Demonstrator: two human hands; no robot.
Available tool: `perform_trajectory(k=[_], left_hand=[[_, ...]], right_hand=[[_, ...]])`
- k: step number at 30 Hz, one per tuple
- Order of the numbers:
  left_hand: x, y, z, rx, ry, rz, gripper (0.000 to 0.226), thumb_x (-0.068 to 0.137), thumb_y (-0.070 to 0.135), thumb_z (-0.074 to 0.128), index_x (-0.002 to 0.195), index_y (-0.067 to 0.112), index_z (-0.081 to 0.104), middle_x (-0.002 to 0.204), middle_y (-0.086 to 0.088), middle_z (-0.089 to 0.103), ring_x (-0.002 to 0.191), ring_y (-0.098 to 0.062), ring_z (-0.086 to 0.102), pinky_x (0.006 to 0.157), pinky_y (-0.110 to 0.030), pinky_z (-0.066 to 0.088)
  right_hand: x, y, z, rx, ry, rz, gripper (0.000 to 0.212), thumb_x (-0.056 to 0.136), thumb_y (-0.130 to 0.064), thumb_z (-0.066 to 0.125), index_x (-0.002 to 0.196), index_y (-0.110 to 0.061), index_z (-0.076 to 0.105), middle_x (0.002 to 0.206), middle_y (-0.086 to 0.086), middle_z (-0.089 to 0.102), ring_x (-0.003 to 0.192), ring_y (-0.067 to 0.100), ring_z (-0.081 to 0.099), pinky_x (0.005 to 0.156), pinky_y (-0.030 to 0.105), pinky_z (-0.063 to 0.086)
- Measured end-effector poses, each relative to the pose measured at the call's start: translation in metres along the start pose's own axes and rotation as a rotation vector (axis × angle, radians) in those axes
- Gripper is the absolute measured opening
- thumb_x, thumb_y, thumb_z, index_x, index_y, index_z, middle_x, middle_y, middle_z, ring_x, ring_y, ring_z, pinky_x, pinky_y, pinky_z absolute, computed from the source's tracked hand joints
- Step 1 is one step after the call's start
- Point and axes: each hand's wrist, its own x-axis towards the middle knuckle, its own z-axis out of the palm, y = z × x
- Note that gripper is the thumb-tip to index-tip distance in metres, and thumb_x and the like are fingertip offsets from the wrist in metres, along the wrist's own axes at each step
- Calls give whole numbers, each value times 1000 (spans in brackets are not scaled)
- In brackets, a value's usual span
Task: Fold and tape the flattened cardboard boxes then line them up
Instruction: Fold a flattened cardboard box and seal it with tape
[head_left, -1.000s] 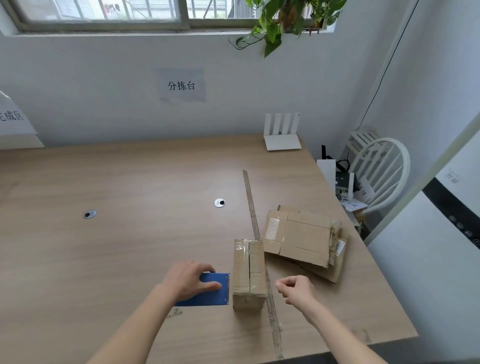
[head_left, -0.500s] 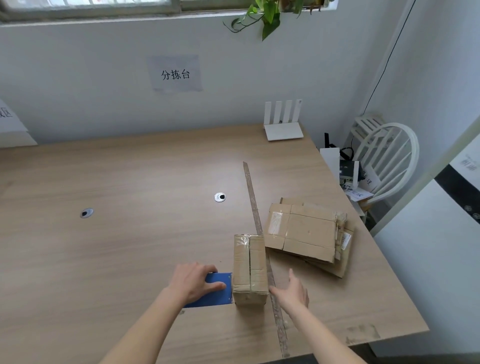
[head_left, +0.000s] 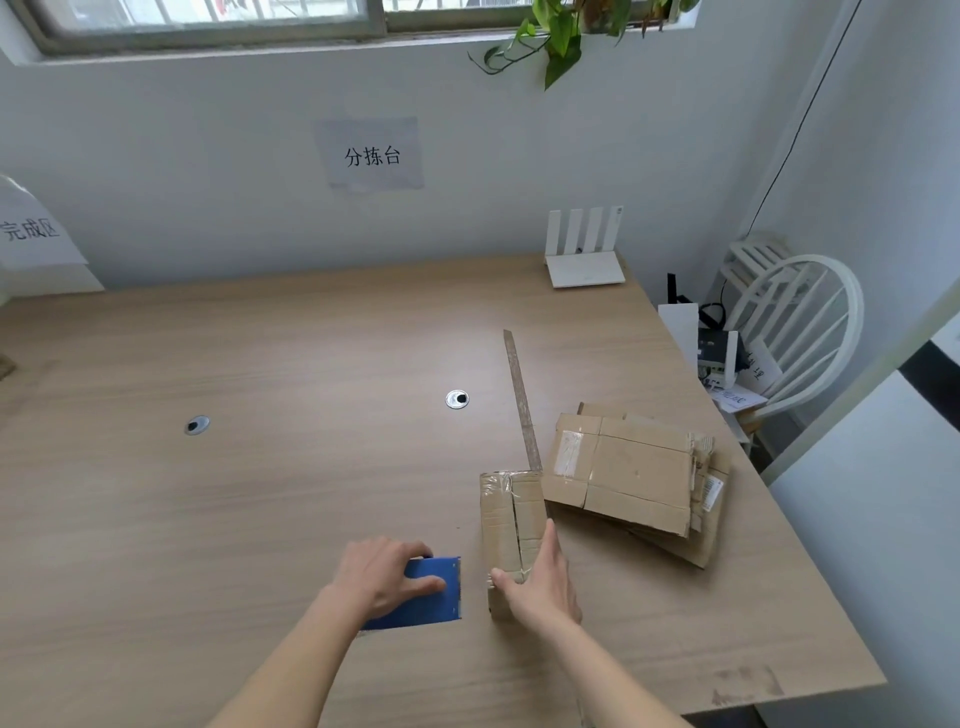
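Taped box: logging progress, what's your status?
Left hand grips blue tape dispenser. Right hand flat against taped box. Flattened boxes waiting alongside.

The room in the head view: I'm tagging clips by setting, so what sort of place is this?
Probably a small office or workroom set up as a packing and sorting station. A paper wall sign labels the wooden table, flattened cardboard boxes lie stacked on it, and a white router sits at the back.

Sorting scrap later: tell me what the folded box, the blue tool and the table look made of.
Folded box: brown corrugated cardboard, matte, with glossy clear tape wrinkled over its far end.
Blue tool: probably plastic or painted metal; smooth, even colour, toothed right edge.
Table: wood-grain surface, likely laminate; pale, matte, uniform grain, scuffed near the right corner.
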Motion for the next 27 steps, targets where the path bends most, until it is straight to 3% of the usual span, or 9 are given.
perform_trajectory(k=[5, 11, 16, 21, 24, 27], left_hand=[[6, 5, 7, 9, 10, -18, 49, 85, 71, 46, 120, 40, 63, 108, 8, 71, 94, -18, 64, 67, -31, 39], [23, 28, 57, 111, 15, -90, 43, 87, 63, 46, 98, 25, 63, 98, 0, 71, 90, -25, 66, 68, -34, 43], [17, 13, 76, 19, 119, -152, 44, 91, 68, 41, 117, 35, 55, 105, 5, 70, 95, -20, 67, 64, -32, 40], [11, -6, 92, -24, 92, -171, 47, 95, 53, 47, 140, 40, 42, 109, 3, 67, 100, -22, 66, 67, -34, 34], [7, -12, 108, -76, 84, -181, 50, 97, 46, 48, 145, 41, 39, 108, 2, 65, 98, -24, 66, 67, -34, 35], [8, -15, 118, -89, 90, -205, 52, 99, 49, 46, 149, 42, 34, 112, 3, 64, 100, -22, 66, 68, -33, 36]], right_hand=[[0, 4, -2, -3, -5, -60, 113, 84, -59, 68, 159, -34, -13, 167, 0, 17, 146, 25, 36, 109, 41, 39], [3, 11, 2, -44, 2, -91, 112, 84, -63, 66, 158, -36, -14, 167, -2, 14, 147, 23, 34, 108, 41, 39], [7, 13, 2, -135, 6, -118, 116, 81, -68, 61, 159, -28, -14, 167, 1, 11, 148, 24, 31, 111, 41, 37], [5, -3, 19, -330, 155, -122, 135, 67, -73, 66, 159, -7, -9, 159, 8, 23, 143, 25, 35, 112, 33, 37], [6, -3, 25, -327, 178, -111, 131, 67, -65, 68, 158, -8, -7, 155, 7, 28, 138, 25, 38, 109, 33, 41], [9, 5, 22, -313, 148, -126, 136, 65, -73, 70, 159, -12, -8, 158, 5, 25, 142, 24, 37, 110, 34, 40]])
